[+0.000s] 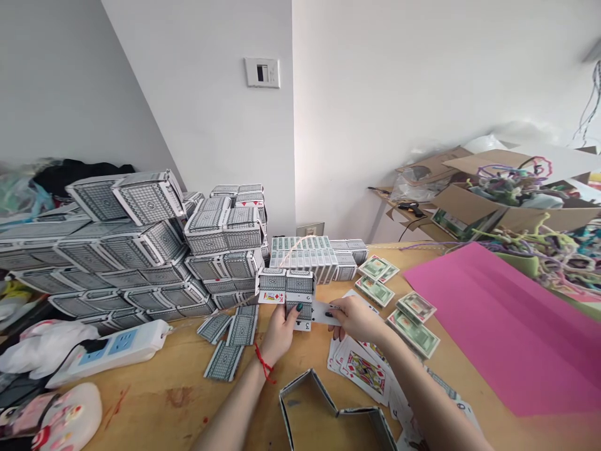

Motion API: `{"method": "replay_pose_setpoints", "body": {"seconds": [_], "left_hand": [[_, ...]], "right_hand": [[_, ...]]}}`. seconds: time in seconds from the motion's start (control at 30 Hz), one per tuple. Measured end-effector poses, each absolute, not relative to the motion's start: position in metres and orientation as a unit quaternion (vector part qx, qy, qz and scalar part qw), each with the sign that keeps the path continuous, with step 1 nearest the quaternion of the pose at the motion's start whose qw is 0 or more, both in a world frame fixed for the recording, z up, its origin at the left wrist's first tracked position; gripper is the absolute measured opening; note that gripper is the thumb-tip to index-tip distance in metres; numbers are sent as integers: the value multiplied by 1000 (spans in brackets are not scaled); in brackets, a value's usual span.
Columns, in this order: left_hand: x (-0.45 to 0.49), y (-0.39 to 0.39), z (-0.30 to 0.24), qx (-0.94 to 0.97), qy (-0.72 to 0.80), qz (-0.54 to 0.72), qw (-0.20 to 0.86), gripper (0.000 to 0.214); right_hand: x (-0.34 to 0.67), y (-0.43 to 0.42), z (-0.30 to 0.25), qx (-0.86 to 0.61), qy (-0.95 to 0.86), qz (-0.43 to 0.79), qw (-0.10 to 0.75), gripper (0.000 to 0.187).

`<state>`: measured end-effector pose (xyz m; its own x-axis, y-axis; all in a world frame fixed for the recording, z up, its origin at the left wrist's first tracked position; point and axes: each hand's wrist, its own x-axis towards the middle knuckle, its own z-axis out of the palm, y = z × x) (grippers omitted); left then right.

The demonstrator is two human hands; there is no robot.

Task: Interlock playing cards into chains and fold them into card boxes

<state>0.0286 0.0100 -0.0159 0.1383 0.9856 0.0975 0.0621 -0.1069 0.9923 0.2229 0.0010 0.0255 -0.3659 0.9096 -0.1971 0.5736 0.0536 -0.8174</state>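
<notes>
currently, left hand [278, 338] clamps the card block [299, 308] near the stacked boxes [223, 230]; right hand [355, 318] pinches a white card [322, 313] at its side (thin stock, it seems). a crooked push could buckle the card.

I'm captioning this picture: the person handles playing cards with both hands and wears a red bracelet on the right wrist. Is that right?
One slip: the head view shows the red bracelet on the left wrist, not the right. The left hand and right hand do both handle playing cards.
</notes>
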Motion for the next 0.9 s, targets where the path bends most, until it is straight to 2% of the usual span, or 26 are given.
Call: {"method": "replay_pose_setpoints", "body": {"seconds": [0.23,0.9], "left_hand": [[29,9,-15,595,453,455,483,33],[31,5,-12,614,445,433,487,29]], "right_hand": [[219,-2,29,-526,-719,410,195,26],[206,-5,21,-519,-706,446,179,20]]}}
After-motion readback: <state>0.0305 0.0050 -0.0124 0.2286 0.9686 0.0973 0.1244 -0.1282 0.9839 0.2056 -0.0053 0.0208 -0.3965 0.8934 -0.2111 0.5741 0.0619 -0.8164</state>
